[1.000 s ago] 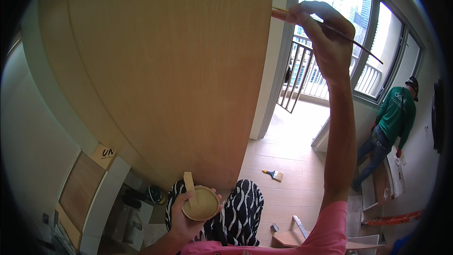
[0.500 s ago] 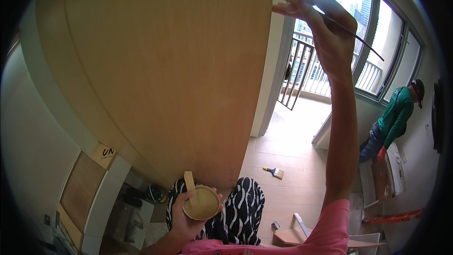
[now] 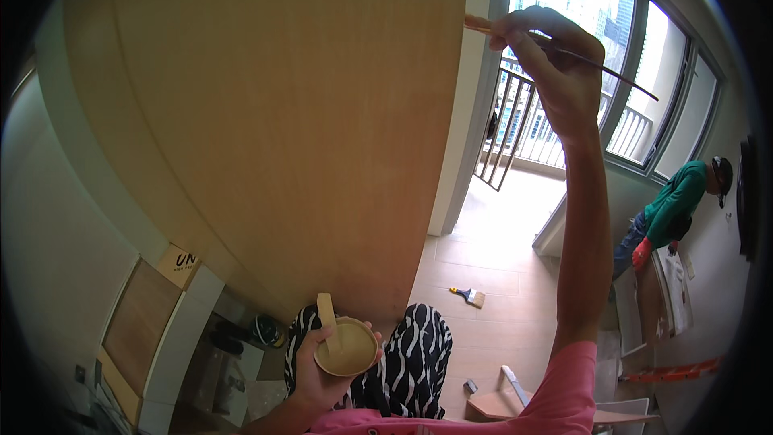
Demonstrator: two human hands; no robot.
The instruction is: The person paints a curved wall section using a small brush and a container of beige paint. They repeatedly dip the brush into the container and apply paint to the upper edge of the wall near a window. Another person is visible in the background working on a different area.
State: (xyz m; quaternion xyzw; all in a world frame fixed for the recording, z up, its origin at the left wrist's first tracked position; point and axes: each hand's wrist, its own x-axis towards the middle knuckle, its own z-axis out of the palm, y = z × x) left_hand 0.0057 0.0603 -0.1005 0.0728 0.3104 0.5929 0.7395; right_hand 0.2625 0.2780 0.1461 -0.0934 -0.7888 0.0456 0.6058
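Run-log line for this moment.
left hand: holds round tub with flat stick | right hand: grips thin paintbrush near wood-grain panel | floor: wide paintbrush | co-worker: green top

Panel [image 3: 282, 137] toned tan | cup [image 3: 346, 374] toned beige | thin brush handle [image 3: 629, 82] seen dark | trousers [image 3: 419, 354] patterned black with wavy white | co-worker's shirt [image 3: 678, 193] seen green

The person wore a pink top [image 3: 346, 423], its right sleeve [image 3: 568, 379] short, with small, unclear markings on the front, and black trousers [image 3: 417, 354] patterned in wavy white lines. The left hand [image 3: 315, 366] and right hand [image 3: 564, 68] were bare.
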